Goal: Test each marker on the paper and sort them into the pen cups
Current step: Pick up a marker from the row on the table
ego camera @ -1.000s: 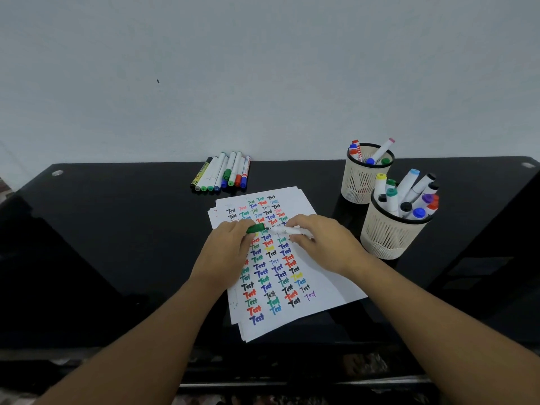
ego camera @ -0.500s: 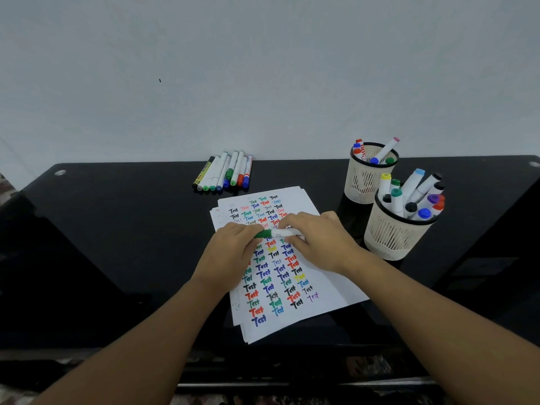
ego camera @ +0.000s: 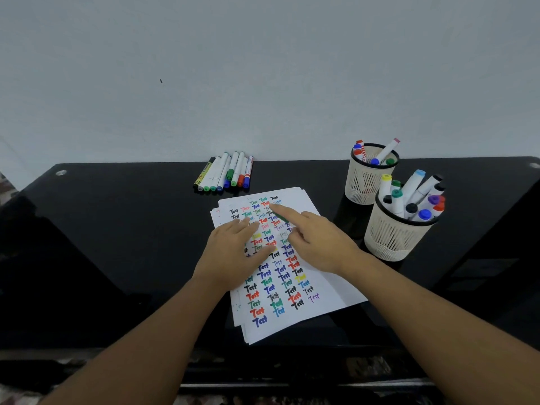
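The green marker (ego camera: 281,216) was held level between both hands a moment ago; now only the right hand (ego camera: 318,244) holds it, seemingly uncapped and aimed at the paper (ego camera: 327,287), so a test stroke looks next. The left hand (ego camera: 233,252) lies flat on the sheet; the cap may be under it. Untested markers (ego camera: 225,174) lie near the counter (ego camera: 117,229) back edge; both pen cups (ego camera: 391,238) crowd the right side, leaving room left.
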### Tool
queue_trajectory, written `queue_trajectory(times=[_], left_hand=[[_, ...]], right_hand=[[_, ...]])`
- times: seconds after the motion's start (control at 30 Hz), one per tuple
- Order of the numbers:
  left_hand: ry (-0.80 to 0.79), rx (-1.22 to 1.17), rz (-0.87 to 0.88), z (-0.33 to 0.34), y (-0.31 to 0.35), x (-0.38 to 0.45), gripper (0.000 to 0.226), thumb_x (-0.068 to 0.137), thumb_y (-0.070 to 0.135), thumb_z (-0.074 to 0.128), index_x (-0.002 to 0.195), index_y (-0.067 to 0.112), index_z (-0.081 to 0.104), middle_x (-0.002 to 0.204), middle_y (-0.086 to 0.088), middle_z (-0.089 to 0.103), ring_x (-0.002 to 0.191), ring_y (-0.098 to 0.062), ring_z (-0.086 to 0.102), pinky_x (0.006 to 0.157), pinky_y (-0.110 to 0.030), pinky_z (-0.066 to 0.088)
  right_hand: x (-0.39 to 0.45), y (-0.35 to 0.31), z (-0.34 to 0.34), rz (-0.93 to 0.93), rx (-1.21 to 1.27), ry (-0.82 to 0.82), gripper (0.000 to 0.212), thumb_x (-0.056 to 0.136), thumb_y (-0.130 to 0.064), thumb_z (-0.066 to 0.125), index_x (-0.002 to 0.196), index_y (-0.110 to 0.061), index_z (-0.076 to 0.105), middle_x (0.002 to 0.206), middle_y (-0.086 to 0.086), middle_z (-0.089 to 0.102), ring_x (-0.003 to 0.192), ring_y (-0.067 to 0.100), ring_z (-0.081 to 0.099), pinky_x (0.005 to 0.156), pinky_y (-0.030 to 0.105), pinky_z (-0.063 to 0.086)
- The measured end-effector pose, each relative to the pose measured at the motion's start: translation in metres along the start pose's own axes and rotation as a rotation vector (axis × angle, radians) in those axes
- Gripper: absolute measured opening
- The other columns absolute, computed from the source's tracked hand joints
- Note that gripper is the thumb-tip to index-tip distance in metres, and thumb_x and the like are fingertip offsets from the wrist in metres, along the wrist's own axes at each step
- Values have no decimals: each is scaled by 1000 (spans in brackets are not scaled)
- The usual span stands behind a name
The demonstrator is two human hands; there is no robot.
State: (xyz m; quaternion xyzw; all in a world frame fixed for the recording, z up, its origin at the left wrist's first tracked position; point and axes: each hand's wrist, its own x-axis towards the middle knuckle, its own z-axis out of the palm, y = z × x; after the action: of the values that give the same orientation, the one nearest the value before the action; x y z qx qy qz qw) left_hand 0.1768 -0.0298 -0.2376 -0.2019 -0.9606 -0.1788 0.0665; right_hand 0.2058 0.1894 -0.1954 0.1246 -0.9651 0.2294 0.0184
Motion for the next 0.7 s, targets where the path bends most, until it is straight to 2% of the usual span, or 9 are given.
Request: queue_trajectory(times=[0.13, 0.27, 0.4, 0.47, 0.5, 0.57, 0.63, 0.7], left_hand=[[-36, 5, -5, 3, -3, 3, 85, 86, 85, 35, 151, 31, 46, 161, 3, 37, 151, -16, 28, 124, -44, 21], [-53, 7, -16, 1, -2, 3, 95, 80, 91, 26, 151, 31, 46, 161, 4, 38, 151, -15, 28, 124, -45, 22], [-68, 22, -37, 1, -1, 5, 85, 85, 86, 37, 152, 33, 45, 162, 6, 35, 151, -14, 26, 125, -44, 19], [-74, 21, -44, 1, -1, 5, 84, 86, 85, 37, 152, 33, 45, 162, 7, 35, 151, -13, 26, 125, -43, 18], [-74, 20, -44, 1, -1, 4, 84, 86, 85, 37, 152, 33, 45, 162, 7, 35, 151, -13, 26, 125, -42, 19], [-76, 15, -45, 1, -2, 4, 85, 85, 86, 37, 152, 34, 45, 162, 8, 35, 151, -13, 26, 124, -42, 19], [-80, 14, -47, 1, -2, 5, 85, 85, 86, 37, 152, 34, 44, 162, 8, 35, 151, -13, 25, 125, -42, 18], [-90, 15, -50, 0, -2, 5, 84, 86, 85, 38, 152, 35, 43, 163, 8, 34, 151, -13, 25, 124, -42, 17]], right_hand=[[-2, 1, 2, 19, 39, 14, 55, 106, -31, 43, 153, -53, 24, 84, 0, 66, 63, 18, 60, 56, 41, 51], [-5, 0, 4, 38, 65, 53, 55, 104, -28, 46, 149, -54, 26, 80, -3, 66, 61, 18, 61, 55, 40, 52], [-6, -3, 1, 62, 281, 57, 53, 111, -25, 37, 150, -59, 25, 107, -5, 68, 76, 21, 68, 63, 38, 55], [-4, -6, -3, 87, 332, 69, 44, 111, -20, 37, 144, -48, 46, 111, -4, 68, 86, 16, 71, 73, 36, 58], [-4, -7, -5, 116, 367, 88, 38, 110, -18, 39, 135, -40, 59, 114, -4, 68, 90, 14, 71, 78, 36, 58], [-2, -9, -8, 183, 480, 113, 33, 108, -19, 43, 122, -34, 68, 120, -7, 69, 101, 13, 69, 86, 35, 58], [-1, -11, -12, 205, 643, 100, 32, 106, -16, 48, 127, -36, 63, 127, -6, 67, 109, 9, 66, 85, 28, 57], [1, -12, -16, 208, 744, 105, 38, 102, -10, 60, 129, -37, 54, 127, -5, 66, 106, 9, 69, 74, 19, 57]])
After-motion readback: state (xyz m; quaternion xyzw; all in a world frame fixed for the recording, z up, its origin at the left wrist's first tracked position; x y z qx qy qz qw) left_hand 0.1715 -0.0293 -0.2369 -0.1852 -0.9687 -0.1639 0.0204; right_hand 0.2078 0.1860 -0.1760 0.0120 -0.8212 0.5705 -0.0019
